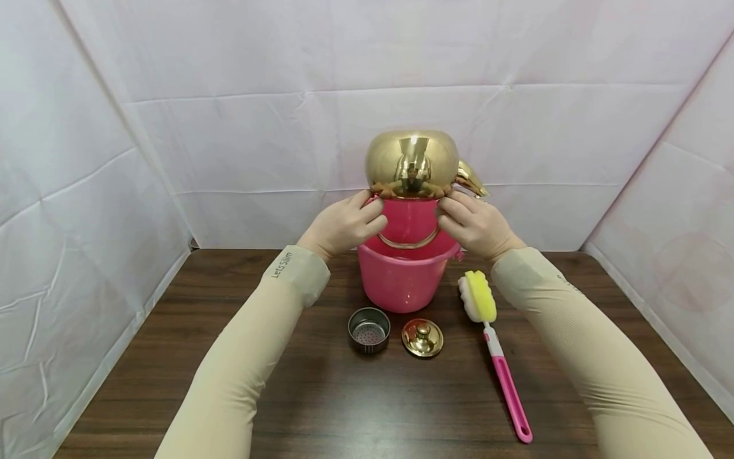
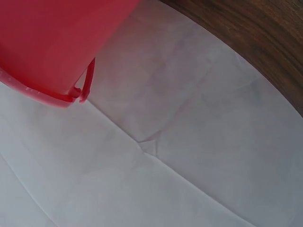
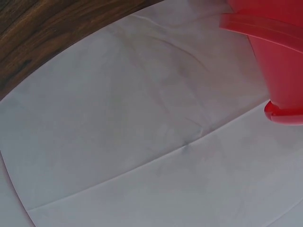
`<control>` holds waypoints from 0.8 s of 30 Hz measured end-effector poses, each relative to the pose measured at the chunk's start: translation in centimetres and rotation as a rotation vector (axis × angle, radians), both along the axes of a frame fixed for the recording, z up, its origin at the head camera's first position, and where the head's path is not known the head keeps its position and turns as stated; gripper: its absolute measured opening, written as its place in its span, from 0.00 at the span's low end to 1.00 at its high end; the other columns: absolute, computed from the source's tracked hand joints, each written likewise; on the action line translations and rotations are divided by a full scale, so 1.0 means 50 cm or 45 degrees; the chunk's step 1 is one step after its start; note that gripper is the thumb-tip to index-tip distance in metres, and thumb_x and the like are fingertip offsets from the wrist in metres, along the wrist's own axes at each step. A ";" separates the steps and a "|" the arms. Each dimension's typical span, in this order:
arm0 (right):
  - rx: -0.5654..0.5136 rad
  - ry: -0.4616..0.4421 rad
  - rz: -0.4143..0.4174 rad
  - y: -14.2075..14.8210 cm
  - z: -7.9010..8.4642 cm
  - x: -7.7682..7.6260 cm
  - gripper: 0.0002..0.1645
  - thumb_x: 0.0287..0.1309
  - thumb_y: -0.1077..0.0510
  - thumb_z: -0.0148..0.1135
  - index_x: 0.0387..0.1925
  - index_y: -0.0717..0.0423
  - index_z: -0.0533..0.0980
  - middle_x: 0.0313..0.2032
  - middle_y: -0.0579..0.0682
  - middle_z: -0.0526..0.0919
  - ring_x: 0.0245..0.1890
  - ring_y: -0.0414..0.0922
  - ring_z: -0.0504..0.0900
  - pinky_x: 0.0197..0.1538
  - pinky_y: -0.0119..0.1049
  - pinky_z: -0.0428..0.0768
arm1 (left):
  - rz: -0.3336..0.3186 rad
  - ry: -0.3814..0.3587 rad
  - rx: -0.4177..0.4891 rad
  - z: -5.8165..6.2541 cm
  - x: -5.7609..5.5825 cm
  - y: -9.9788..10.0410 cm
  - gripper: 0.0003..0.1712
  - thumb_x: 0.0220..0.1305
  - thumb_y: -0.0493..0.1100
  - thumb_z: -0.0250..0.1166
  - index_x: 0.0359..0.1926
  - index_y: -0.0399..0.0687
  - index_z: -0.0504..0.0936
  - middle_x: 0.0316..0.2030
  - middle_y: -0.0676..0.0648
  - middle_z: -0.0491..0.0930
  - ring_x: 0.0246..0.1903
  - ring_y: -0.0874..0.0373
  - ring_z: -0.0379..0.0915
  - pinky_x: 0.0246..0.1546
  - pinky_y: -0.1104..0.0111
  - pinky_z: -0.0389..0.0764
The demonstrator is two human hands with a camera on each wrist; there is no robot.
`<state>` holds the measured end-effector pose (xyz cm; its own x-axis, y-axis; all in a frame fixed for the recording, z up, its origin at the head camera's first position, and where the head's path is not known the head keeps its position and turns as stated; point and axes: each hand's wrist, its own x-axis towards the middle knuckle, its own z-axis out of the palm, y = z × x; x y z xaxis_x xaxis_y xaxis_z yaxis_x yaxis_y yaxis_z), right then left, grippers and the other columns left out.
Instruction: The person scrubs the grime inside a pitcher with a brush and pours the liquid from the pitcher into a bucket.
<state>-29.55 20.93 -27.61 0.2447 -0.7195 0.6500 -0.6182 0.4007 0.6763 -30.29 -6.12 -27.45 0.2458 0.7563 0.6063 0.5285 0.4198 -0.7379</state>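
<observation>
A shiny gold metal teapot [image 1: 411, 162] is tipped upside down above the pink bucket [image 1: 401, 284]. Its spout [image 1: 471, 178] points down to the right, and its arched handle [image 1: 408, 245] hangs in front of the bucket's mouth. My left hand [image 1: 348, 224] grips the teapot's lower left side with curled fingers. On the lower right side, below the spout, my right hand [image 1: 478, 224] grips it the same way. Both wrist views show only parts of the bucket, not the hands.
In front of the bucket lie a dark metal strainer cup [image 1: 369, 330] and a gold lid [image 1: 422, 338]. To their right is a sponge brush [image 1: 504, 376] with a pink handle. White sheeting [image 1: 258, 140] walls the back and sides of the wooden table [image 1: 321, 395].
</observation>
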 end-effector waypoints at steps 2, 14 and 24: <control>0.005 0.004 -0.011 0.001 0.000 0.000 0.11 0.63 0.74 0.47 0.26 0.67 0.73 0.35 0.61 0.78 0.36 0.56 0.78 0.46 0.45 0.81 | 0.004 0.002 0.000 -0.001 -0.001 0.000 0.10 0.60 0.25 0.51 0.27 0.40 0.71 0.30 0.44 0.75 0.32 0.47 0.75 0.36 0.68 0.80; -0.014 -0.009 -0.006 0.001 0.000 0.000 0.12 0.63 0.74 0.47 0.26 0.67 0.73 0.34 0.61 0.79 0.36 0.56 0.79 0.46 0.45 0.81 | 0.018 -0.007 0.002 -0.001 -0.002 -0.001 0.10 0.59 0.25 0.51 0.27 0.41 0.70 0.32 0.43 0.76 0.34 0.47 0.75 0.39 0.66 0.81; 0.032 -0.173 -0.006 0.020 -0.015 0.011 0.11 0.65 0.72 0.45 0.34 0.67 0.75 0.39 0.61 0.78 0.41 0.56 0.77 0.40 0.44 0.81 | -0.058 -0.101 0.064 -0.007 0.008 0.003 0.13 0.60 0.24 0.49 0.24 0.42 0.68 0.35 0.44 0.79 0.34 0.50 0.75 0.31 0.69 0.81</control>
<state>-29.02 21.95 -28.37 0.1520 -0.7369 0.6587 -0.7029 0.3879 0.5962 -29.89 -5.97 -27.81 0.2289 0.7135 0.6622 0.6035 0.4298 -0.6717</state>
